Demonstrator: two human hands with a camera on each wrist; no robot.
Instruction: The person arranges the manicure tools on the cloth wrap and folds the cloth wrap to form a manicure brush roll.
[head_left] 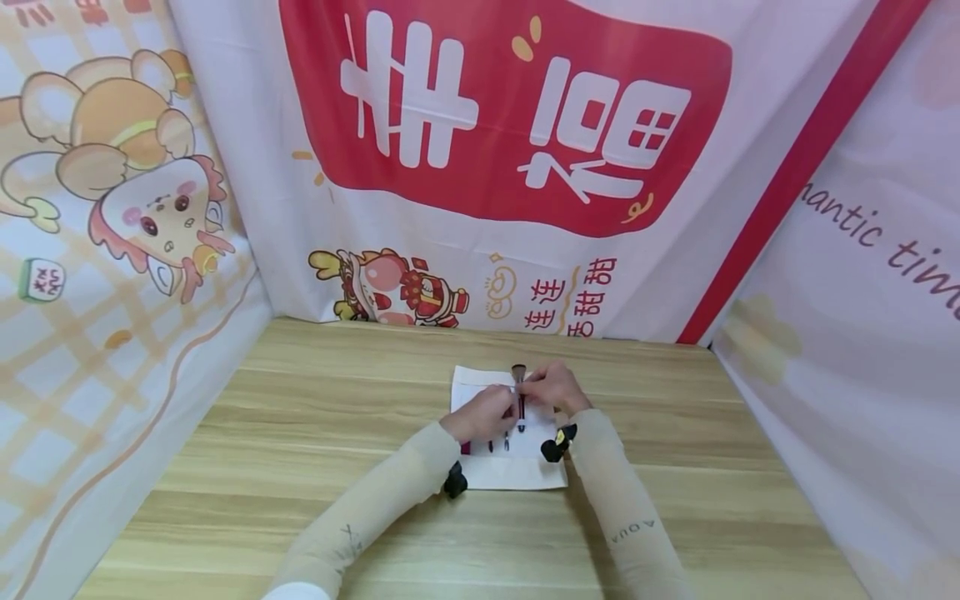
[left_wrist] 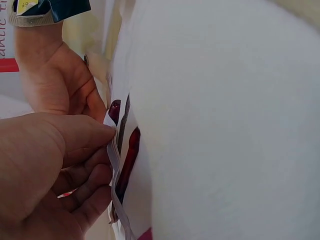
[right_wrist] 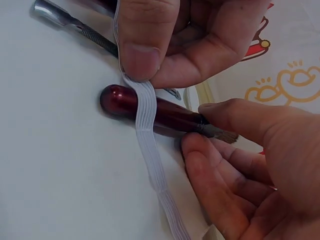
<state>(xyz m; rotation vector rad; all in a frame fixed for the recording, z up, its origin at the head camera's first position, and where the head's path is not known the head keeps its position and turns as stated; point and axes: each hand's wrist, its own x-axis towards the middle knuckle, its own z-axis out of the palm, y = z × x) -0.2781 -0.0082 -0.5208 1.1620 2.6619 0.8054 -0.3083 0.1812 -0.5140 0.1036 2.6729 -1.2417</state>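
Note:
A makeup brush (head_left: 522, 410) with a dark red handle lies over a white cloth holder (head_left: 510, 477). In the right wrist view, the rounded end of the brush (right_wrist: 172, 116) passes beneath a white elastic band (right_wrist: 146, 117). My right hand (head_left: 553, 387) pinches the brush near its bristles, between thumb and fingers. With thumb and fingers, my left hand (head_left: 487, 414) pinches the band and lifts it beside the handle. A metal cuticle pusher (right_wrist: 95, 39) with a knurled grip lies beside the brush, partly hidden by the left hand.
The holder lies on a wood-grain table (head_left: 337, 400). Other slim tools (head_left: 491, 446) lie along it, and a dark red handle (left_wrist: 131, 155) shows beneath the band in the left wrist view. Printed cloth walls (head_left: 480, 275) stand at the back and both sides.

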